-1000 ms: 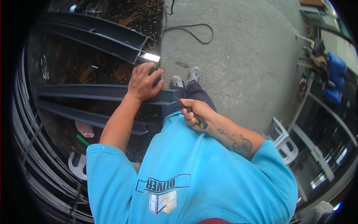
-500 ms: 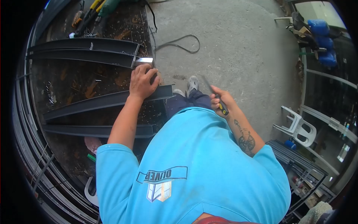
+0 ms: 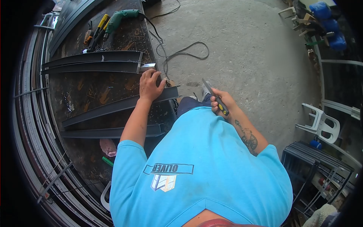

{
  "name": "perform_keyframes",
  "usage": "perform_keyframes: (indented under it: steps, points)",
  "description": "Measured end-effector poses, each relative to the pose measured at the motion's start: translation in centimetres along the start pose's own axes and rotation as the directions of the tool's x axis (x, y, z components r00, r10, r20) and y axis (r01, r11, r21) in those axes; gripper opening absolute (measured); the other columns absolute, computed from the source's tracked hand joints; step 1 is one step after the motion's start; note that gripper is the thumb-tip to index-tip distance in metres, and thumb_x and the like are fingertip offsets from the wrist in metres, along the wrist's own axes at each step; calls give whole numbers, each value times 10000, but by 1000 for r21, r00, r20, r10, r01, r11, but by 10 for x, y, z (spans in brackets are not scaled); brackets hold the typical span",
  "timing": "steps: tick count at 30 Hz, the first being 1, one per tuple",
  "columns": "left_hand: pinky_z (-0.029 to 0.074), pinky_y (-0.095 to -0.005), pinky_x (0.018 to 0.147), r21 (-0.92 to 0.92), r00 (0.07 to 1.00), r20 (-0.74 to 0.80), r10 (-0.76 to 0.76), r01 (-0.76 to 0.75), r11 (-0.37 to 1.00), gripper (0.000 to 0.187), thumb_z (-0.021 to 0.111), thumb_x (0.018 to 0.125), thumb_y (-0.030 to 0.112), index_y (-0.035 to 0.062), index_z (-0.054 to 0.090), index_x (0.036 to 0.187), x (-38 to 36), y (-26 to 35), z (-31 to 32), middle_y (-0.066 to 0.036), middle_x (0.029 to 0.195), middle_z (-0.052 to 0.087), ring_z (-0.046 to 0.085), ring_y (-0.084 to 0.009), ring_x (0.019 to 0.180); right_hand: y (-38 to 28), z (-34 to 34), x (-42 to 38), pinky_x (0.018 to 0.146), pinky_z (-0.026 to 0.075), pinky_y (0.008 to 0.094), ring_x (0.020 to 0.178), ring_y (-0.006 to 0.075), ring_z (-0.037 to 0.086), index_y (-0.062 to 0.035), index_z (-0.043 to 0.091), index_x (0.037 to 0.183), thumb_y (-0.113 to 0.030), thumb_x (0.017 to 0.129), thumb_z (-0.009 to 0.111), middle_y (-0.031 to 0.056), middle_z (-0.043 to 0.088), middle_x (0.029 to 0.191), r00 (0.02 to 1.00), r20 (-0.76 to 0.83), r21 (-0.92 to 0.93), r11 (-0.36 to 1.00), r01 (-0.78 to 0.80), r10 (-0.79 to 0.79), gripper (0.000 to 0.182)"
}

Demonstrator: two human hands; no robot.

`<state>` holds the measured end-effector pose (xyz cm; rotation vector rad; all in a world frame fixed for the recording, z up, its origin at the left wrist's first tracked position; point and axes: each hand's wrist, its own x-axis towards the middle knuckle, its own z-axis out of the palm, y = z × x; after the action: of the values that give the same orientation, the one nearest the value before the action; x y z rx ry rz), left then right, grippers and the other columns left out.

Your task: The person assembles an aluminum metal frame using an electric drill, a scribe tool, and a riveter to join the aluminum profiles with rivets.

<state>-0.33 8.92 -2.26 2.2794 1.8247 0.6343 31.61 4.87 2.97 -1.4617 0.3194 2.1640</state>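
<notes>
My left hand (image 3: 150,85) is over the right edge of the dark workbench (image 3: 83,151), its fingers parted and bent beside the end of a shiny metal piece (image 3: 148,66). That piece sticks out from the ends of two dark metal profiles (image 3: 90,62). Nearer to me, another dark profile (image 3: 121,106) passes by my left wrist, with one more (image 3: 109,132) below it. My right hand (image 3: 222,103) is closed round the black and yellow handle of a file-like tool (image 3: 221,107), whose narrow blade points up and left over the floor.
A green power drill (image 3: 120,18) and yellow-handled pliers (image 3: 101,22) lie at the back of the bench. A black cable (image 3: 189,45) loops on the concrete floor (image 3: 249,53). At the right are a white plastic chair (image 3: 321,123) and a metal rack (image 3: 314,159). Long profiles (image 3: 32,125) line the left.
The view has shifted, so more of the bench's far end shows. My left hand has opened a little beside the shiny piece. My right hand still holds the tool.
</notes>
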Motion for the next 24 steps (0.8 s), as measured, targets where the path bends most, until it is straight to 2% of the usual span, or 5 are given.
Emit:
perform_keyframes:
  steps: [1,5,14,20,24]
  points:
    - [411,-413,947,3,1000,1,2,-2,1000,335,715,746,277,99,662,1025,-1,1,0,-95,1106,552,516,-293,1098,1,0,-3,374,410,211,462,77,484,-176,487,1028,-290,977,506,-11,536,672,1000,30,-56,998,3,-1,126]
    - [405,-416,966,11,999,27,26,-26,1000,321,711,749,274,107,678,1022,-1,2,-1,-100,1121,551,511,-298,1118,3,3,-7,371,409,216,469,75,485,-168,470,995,-292,980,500,-16,529,668,996,86,-91,996,22,-14,128]
    - [368,-421,1010,11,995,90,46,-47,999,234,674,779,260,134,719,970,-1,-2,-2,-88,1188,536,475,-292,1190,10,30,-4,397,457,215,517,81,515,-127,440,1241,-212,999,444,28,540,737,987,93,-216,970,-109,132,256]
    - [381,-430,993,-21,998,59,29,-28,999,223,671,754,233,124,709,945,1,-6,-3,-91,1164,547,500,-298,1157,25,79,-11,373,478,232,505,80,535,-137,419,1327,-215,998,445,22,553,748,964,-6,-344,905,-252,266,340]
    - [387,-434,979,-57,999,43,21,-18,998,213,673,736,212,124,699,928,3,-11,-2,-90,1154,547,506,-299,1143,25,99,-26,365,455,236,478,78,502,-145,350,1421,-208,992,451,23,551,746,969,-88,-465,851,-243,229,445]
